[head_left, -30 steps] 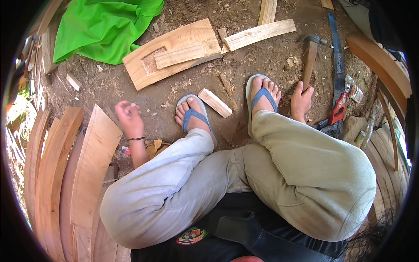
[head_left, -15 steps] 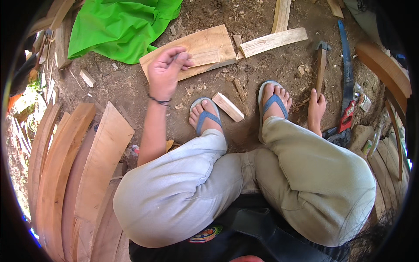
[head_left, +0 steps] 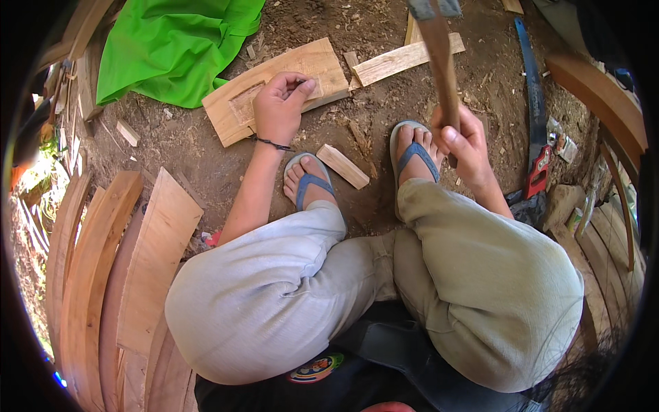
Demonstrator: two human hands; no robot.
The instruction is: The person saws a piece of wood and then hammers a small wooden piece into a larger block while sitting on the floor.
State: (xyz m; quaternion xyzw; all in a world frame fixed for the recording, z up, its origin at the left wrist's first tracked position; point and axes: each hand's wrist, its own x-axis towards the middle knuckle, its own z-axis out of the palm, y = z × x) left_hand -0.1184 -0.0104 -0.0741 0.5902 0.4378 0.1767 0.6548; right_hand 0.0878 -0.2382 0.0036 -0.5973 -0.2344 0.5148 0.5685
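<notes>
Several curved wooden planks (head_left: 103,275) stand stacked at the near left, beside the seated person's knees. Far left, a green cloth (head_left: 168,44) lies on the dirt. Right of it, a flat wooden board (head_left: 278,86) with a shallow carved recess rests on the ground; the left hand (head_left: 280,110) presses on it, fingers curled around something too small to tell. The right hand (head_left: 465,141) grips a hammer handle (head_left: 439,62), raised. A blue handsaw (head_left: 535,110) lies far right. A small wood block (head_left: 343,166) sits between the sandalled feet.
</notes>
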